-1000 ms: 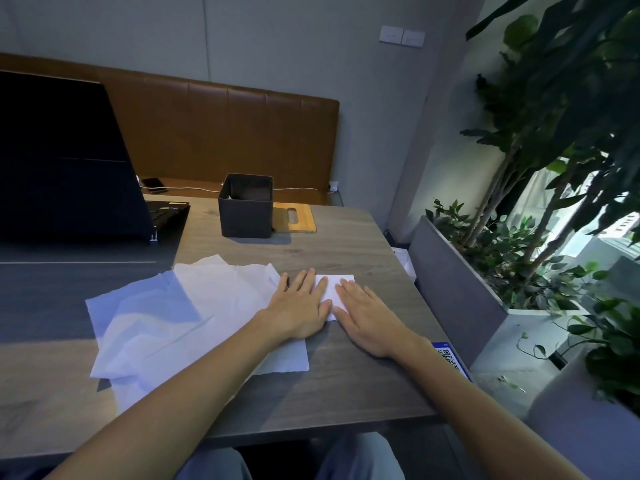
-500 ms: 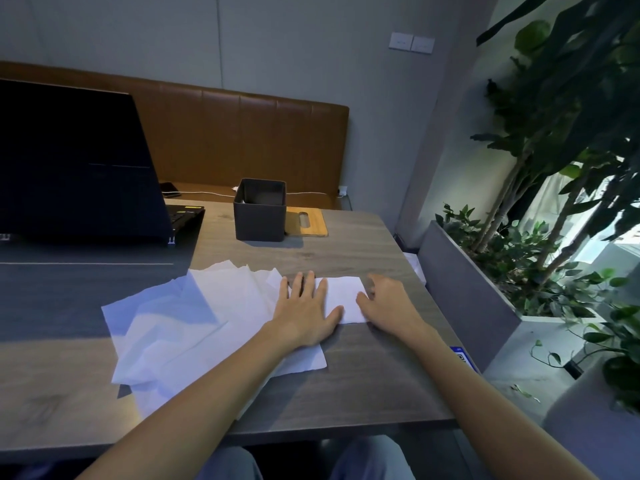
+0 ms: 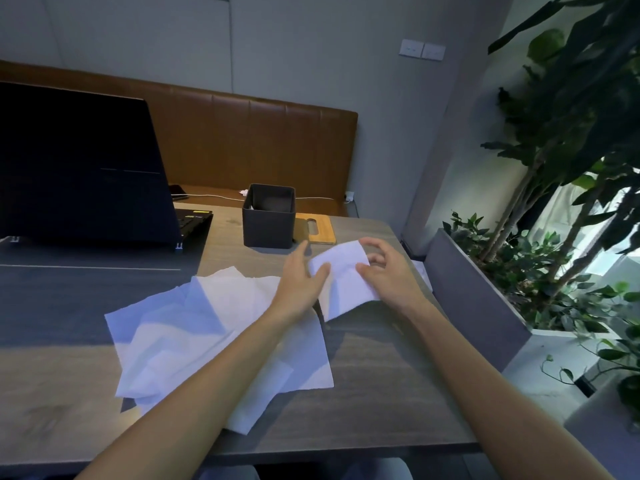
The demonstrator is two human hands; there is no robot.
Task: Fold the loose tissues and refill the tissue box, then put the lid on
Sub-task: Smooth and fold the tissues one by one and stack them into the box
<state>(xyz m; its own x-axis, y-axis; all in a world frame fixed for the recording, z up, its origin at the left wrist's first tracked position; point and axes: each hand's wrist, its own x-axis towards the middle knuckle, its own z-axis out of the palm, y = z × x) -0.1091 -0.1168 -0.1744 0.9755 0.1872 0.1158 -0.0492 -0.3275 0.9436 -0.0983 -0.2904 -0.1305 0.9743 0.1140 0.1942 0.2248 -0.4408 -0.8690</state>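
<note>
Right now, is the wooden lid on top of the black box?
No, the wooden lid lies flat on the table beside the open black box.

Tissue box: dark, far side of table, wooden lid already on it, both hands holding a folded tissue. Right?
One error. The head view shows the wooden lid lying flat on the table beside the tissue box, whose top is open. The rest is right: dark box at the far side, left hand and right hand holding a folded tissue.
</note>
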